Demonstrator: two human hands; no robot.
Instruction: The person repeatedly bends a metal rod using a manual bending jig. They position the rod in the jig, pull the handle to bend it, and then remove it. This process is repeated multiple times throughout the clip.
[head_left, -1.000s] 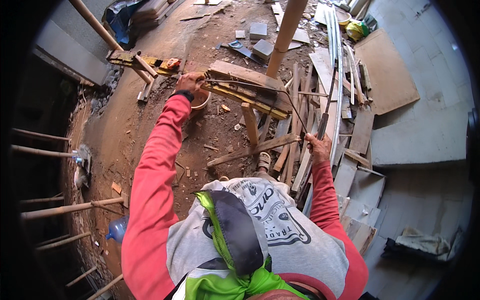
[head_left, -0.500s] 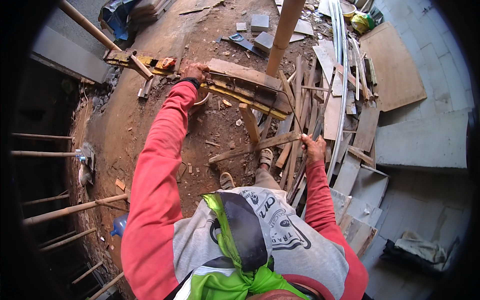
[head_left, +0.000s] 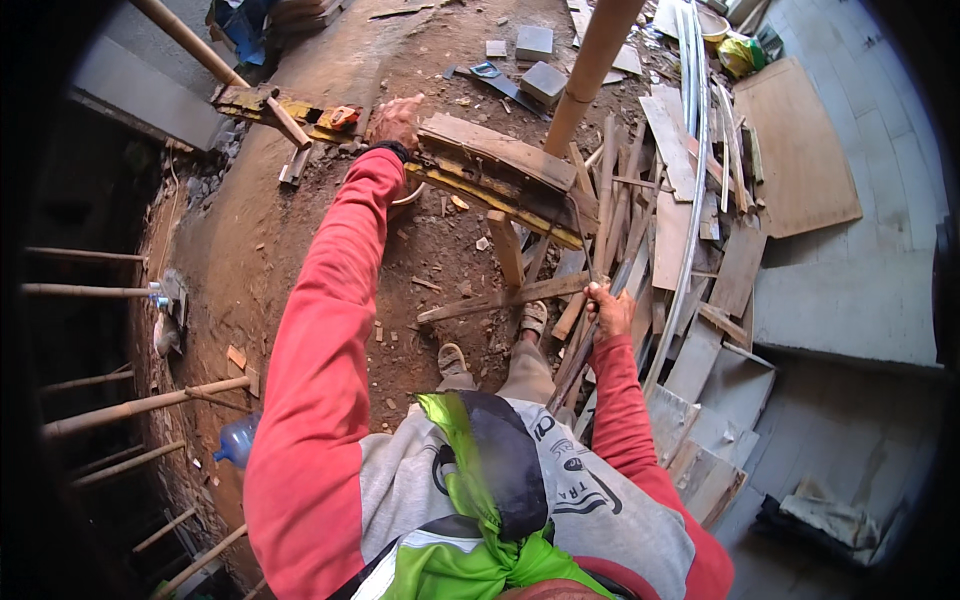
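Note:
My left hand (head_left: 398, 122) is at the left end of a worn wooden board (head_left: 500, 150) on a yellow-edged beam (head_left: 490, 200). Its fingers are stretched out, with nothing visible in them. An orange-and-black tape measure (head_left: 344, 117) rests on the beam just left of it. My right hand (head_left: 612, 308) is closed around the lower end of a thin dark metal rod (head_left: 583, 235), which bends down from the board's right end. Close beside that hand, a loose wooden strip (head_left: 500, 299) slants across in front of my feet.
Timber offcuts (head_left: 615, 190) and long metal channels (head_left: 700, 200) lie to the right. A bamboo pole (head_left: 590, 75) rises beyond the board. A handsaw (head_left: 497, 84) and grey blocks (head_left: 543, 82) lie farther off. At left, a blue water bottle (head_left: 237, 440) stands near bamboo poles (head_left: 150, 408) over a dark drop.
My left hand has loosened, its fingers now extended at the board's end. My right hand has shifted slightly left and down, still on the rod. The whole view has shifted slightly.

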